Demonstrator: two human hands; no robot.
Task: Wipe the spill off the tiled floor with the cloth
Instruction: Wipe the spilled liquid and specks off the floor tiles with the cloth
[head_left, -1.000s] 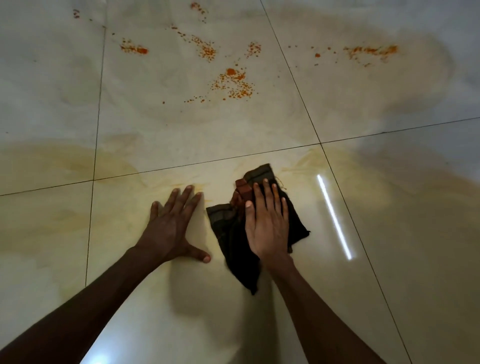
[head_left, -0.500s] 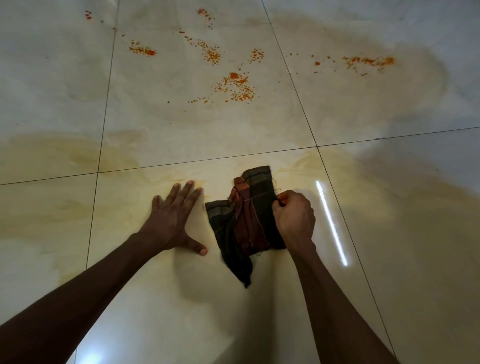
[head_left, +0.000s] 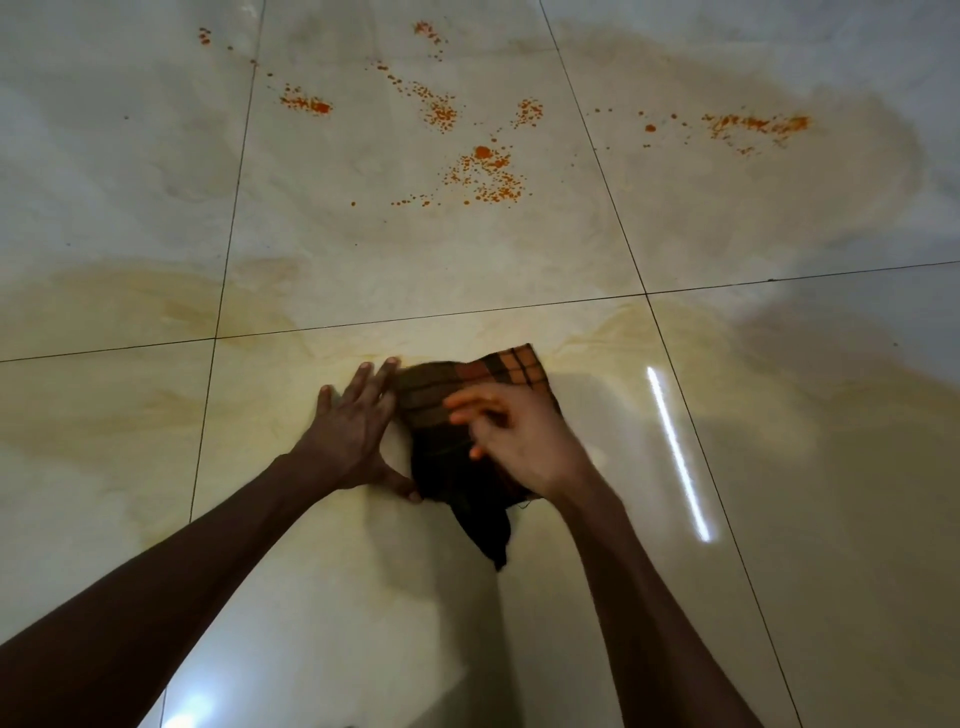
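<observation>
A dark checked cloth (head_left: 496, 373) lies bunched on the glossy tiled floor (head_left: 779, 519), its orange-brown checked corner turned up at the far right. My left hand (head_left: 353, 431) rests flat and spread on the tile, with fingertips and thumb touching the cloth's left edge. My right hand (head_left: 519, 441) is over the middle of the cloth, fingers curled on the fabric and blurred by motion. Orange spill spatter (head_left: 488, 176) lies on the tiles well beyond the cloth, with another patch (head_left: 753, 124) at the far right.
Yellowish wet smears (head_left: 130, 306) spread across the tiles to the left and around the cloth. Dark grout lines (head_left: 415, 317) cross just beyond my hands. A bright light streak (head_left: 675, 452) reflects on the tile to the right.
My right hand went from lying flat on the cloth to gripping its right edge, then carried it leftwards, turning the checked corner up. My left hand stayed planted and now touches the cloth.
</observation>
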